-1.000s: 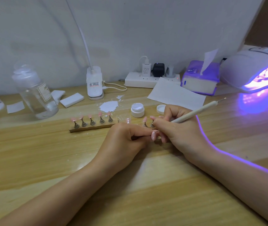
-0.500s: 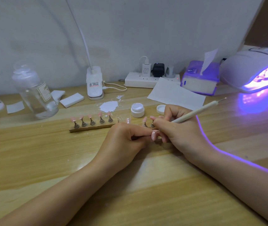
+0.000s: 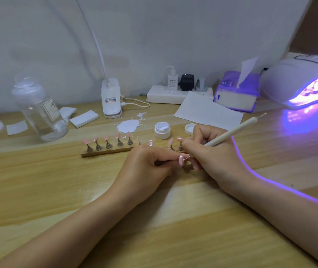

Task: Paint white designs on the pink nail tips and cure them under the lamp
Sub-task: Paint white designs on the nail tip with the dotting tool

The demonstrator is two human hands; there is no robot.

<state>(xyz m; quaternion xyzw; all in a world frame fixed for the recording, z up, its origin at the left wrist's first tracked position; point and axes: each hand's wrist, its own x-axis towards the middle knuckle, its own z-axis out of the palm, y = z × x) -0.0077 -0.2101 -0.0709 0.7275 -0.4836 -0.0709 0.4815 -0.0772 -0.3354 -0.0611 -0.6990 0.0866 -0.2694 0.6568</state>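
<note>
My left hand (image 3: 146,167) pinches a small stand bearing a pink nail tip (image 3: 181,161) that carries white dots. My right hand (image 3: 210,153) grips a cream dotting pen (image 3: 231,132), and its metal point touches that tip. A wooden strip (image 3: 110,150) holds several pink tips on metal stands. Two more pink tips (image 3: 175,143) stand just behind my fingers. An open white paint jar (image 3: 162,130) and its lid (image 3: 190,129) sit beyond them. The curing lamp (image 3: 301,80) glows violet at the far right.
A white paint smear (image 3: 128,126) lies on the wooden table (image 3: 154,229). A clear bottle (image 3: 40,111) stands at the left, with white pads (image 3: 83,118) beside it. At the back are a desk-light base (image 3: 111,97), a power strip (image 3: 173,93), a paper sheet (image 3: 206,110) and a tissue box (image 3: 235,91).
</note>
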